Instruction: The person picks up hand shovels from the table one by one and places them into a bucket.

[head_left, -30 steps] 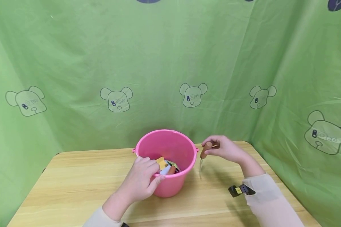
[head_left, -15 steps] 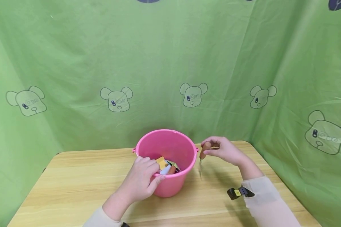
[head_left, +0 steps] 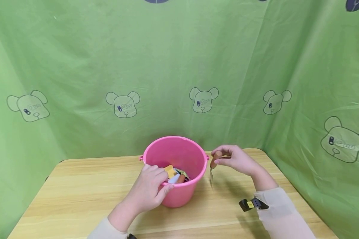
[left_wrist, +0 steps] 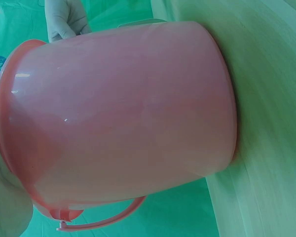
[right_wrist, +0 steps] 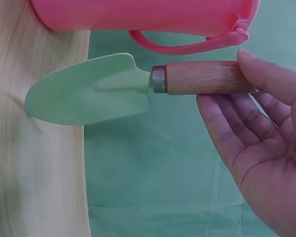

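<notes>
A pink bucket (head_left: 179,196) stands upright on the wooden table. My left hand (head_left: 148,189) grips its near left rim, thumb outside and fingers over the edge. To the right of the bucket, my right hand (head_left: 236,160) pinches a small garden trowel (right_wrist: 89,91) by the end of its wooden handle (right_wrist: 202,78), between thumb and fingers. The pale green blade points down at the table; I cannot tell whether its tip touches. Inside the bucket lie a yellow piece (head_left: 170,171), a pale blue piece (head_left: 174,179) and a brown handle end (head_left: 180,179), partly hidden.
The bucket's pink carrying handle (right_wrist: 187,48) hangs down its side, near the trowel. Green curtains (head_left: 167,66) printed with bear heads enclose the table (head_left: 86,192) at the back and sides. A black wrist camera (head_left: 246,204) sits below my right forearm.
My right hand has sunk slightly with the trowel, whose blade has turned a little. My left hand and the bucket have stayed still.
</notes>
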A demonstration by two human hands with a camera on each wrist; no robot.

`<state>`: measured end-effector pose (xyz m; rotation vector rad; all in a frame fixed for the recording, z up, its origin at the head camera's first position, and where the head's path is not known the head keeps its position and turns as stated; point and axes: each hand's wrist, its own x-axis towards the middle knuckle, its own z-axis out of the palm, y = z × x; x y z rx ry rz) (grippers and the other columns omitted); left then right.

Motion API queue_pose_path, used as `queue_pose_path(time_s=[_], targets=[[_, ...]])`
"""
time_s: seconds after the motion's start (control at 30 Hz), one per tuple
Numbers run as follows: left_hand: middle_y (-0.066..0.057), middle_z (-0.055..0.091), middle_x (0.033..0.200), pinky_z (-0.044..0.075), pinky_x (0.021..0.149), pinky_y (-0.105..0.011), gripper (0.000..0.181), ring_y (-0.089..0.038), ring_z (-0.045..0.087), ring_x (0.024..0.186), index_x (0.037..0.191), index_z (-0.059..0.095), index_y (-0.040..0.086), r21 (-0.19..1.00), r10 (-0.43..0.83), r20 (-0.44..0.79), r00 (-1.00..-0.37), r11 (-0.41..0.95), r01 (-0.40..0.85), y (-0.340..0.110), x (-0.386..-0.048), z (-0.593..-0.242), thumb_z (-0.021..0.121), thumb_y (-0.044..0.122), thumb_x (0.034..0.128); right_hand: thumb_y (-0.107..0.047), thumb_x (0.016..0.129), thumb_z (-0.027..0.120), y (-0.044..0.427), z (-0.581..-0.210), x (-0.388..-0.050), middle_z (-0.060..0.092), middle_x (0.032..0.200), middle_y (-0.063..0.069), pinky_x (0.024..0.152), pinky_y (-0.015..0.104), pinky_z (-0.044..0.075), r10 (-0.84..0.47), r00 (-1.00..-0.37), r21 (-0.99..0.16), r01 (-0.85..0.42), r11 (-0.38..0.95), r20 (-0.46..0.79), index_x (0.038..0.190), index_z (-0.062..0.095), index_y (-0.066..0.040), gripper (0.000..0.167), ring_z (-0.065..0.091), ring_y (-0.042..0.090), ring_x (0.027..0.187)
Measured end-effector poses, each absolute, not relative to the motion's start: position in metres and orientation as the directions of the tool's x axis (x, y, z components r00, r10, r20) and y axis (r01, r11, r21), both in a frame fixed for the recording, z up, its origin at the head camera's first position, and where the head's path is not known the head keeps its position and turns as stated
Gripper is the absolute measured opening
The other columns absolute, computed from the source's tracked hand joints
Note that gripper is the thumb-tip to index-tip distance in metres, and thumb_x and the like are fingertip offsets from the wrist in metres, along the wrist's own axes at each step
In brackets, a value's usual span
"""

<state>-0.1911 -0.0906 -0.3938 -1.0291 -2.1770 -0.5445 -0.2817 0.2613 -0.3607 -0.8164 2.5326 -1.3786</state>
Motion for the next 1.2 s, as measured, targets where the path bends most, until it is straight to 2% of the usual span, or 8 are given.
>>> queue_pose_path(time_s=[0.67, 1.0, 1.2], targets=[[0.012, 0.04, 0.071, 0.031, 0.072, -0.031, 0.026, -0.009, 0.037, 0.069, 0.076, 0.048, 0.021, 0.096, 0.519, 0.703, -0.487, 0.609, 0.788, -0.091, -0.191, -0.395, 0.058, 0.035, 0.0957, -0.013, 0.093, 0.071, 0.257, -0.357, -0.273, 0.074, 0.098, 0.003, 0.09, 0.027, 0.052, -0.537, -0.834, -0.772, -0.423, 0.475, 0.126, 0.12, 0.067, -0.005, 0.029, 0.07, 0.021, 0.099], [0.012, 0.039, 0.07, 0.031, 0.071, -0.031, 0.026, -0.009, 0.037, 0.068, 0.075, 0.048, 0.021, 0.09, 0.52, 0.708, -0.478, 0.605, 0.791, -0.09, -0.192, -0.395, 0.059, 0.034, 0.0947, -0.013, 0.093, 0.072, 0.259, -0.351, -0.27, 0.073, 0.099, 0.002, 0.09, 0.03, 0.053, -0.523, -0.839, -0.741, -0.446, 0.502, 0.151, 0.12, 0.067, -0.004, 0.03, 0.069, 0.02, 0.1], [0.012, 0.04, 0.071, 0.031, 0.072, -0.031, 0.025, -0.009, 0.037, 0.068, 0.076, 0.049, 0.021, 0.091, 0.519, 0.707, -0.481, 0.607, 0.789, -0.091, -0.191, -0.394, 0.058, 0.035, 0.0951, -0.014, 0.091, 0.074, 0.263, -0.342, -0.268, 0.071, 0.097, 0.002, 0.086, 0.03, 0.054, -0.494, -0.849, -0.73, -0.458, 0.507, 0.19, 0.119, 0.067, -0.004, 0.03, 0.069, 0.022, 0.097]])
